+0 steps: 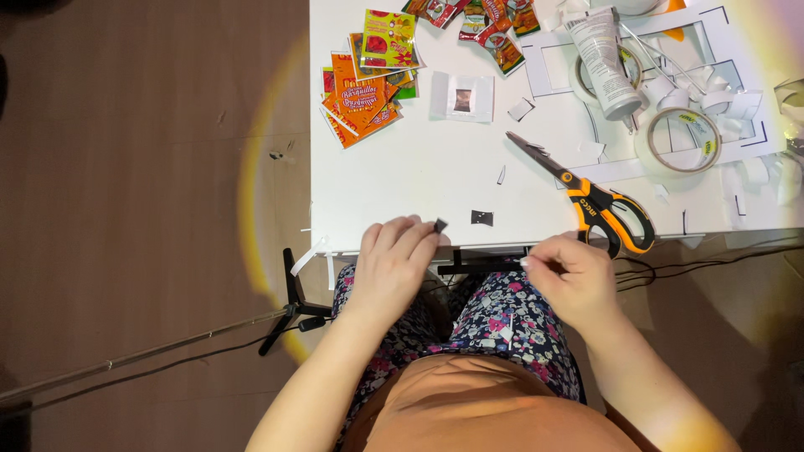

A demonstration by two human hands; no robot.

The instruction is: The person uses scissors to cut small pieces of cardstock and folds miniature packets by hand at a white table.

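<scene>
On white table (pixel 402 180) above brown floor (pixel 142 167), scissors (pixel 596 201), perhaps tape (pixel 685 141).

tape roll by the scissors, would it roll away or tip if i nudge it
The tape roll lies flat on its side on the table, so it would probably slide, not roll or tip. It looks like a thin, hollow ring, so likely light. The scissors and paper scraps close by might stop it.

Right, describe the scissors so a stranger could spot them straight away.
Start at the white table and go to its near edge, just beyond the right hand. The scissors lie flat there, blades pointing away towards the rolls of tape. They are the only thing with orange and black looped handles and long grey blades.
</scene>
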